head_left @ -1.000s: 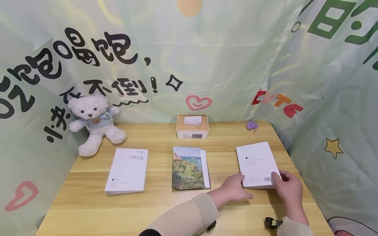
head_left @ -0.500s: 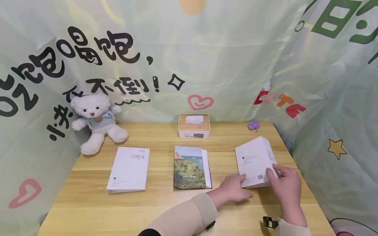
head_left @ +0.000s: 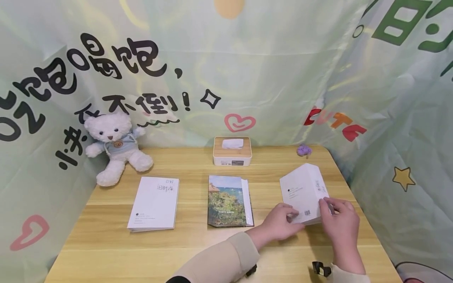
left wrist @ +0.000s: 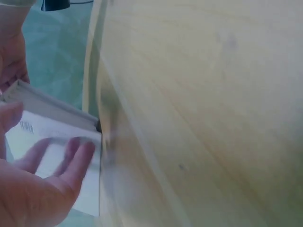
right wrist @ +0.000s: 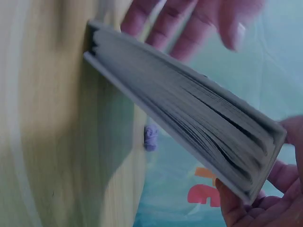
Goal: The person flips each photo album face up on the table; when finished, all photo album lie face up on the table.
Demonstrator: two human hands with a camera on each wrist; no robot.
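A white photo album (head_left: 300, 194) stands tilted at the table's right, its spine side raised and its opposite edge down on the wood. My right hand (head_left: 341, 226) grips the lower end of the spine, thumb on one side and fingers on the other. Page edges of the album (right wrist: 184, 109) show between its covers in the right wrist view. Loosely bent, the fingers of my left hand (head_left: 279, 222) lie at the lower left of the cover. In the left wrist view that left hand (left wrist: 42, 189) is over the cover; whether it touches is unclear.
A painted-cover photo album (head_left: 226, 202) lies mid-table, another white album (head_left: 154, 202) to its left. Behind them are a tissue box (head_left: 232, 151), a white teddy bear (head_left: 116, 147) and a small purple item (head_left: 304, 150). Printed fabric walls (head_left: 269, 78) enclose the table (head_left: 141, 255).
The white album has gone from lying nearly flat to tilted, its spine side lifted by my right hand. My left hand's fingers have shifted slightly up over the cover.
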